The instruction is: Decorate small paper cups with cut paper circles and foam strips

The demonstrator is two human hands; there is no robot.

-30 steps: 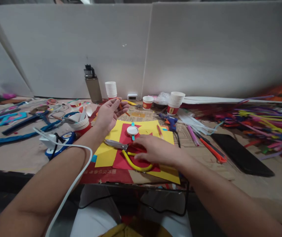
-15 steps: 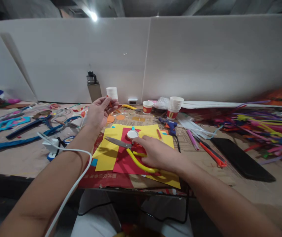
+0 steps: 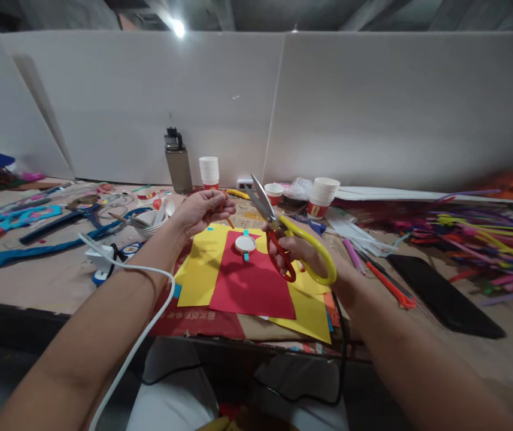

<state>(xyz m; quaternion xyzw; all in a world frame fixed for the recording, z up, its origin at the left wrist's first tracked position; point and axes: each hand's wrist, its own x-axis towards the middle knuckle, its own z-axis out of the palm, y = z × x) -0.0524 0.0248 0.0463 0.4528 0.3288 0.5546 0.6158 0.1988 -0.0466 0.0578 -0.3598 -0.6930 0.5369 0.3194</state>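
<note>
Cluttered table (image 3: 45, 287), scissors (image 3: 273, 224) grasped in right hand (image 3: 306, 254), blades (image 3: 263, 196) jutting above it, left hand (image 3: 199, 211) pinching an orange strip (image 3: 230, 223).

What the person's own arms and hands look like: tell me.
The left hand and right hand wear no gloves. No sleeve shows on the left forearm or right forearm. A white cable crosses the left one.

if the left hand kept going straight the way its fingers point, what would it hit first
Probably the scissors in the right hand: their blades lie across the line of the left hand's fingers. Depth is unclear, so it might miss them.
</note>
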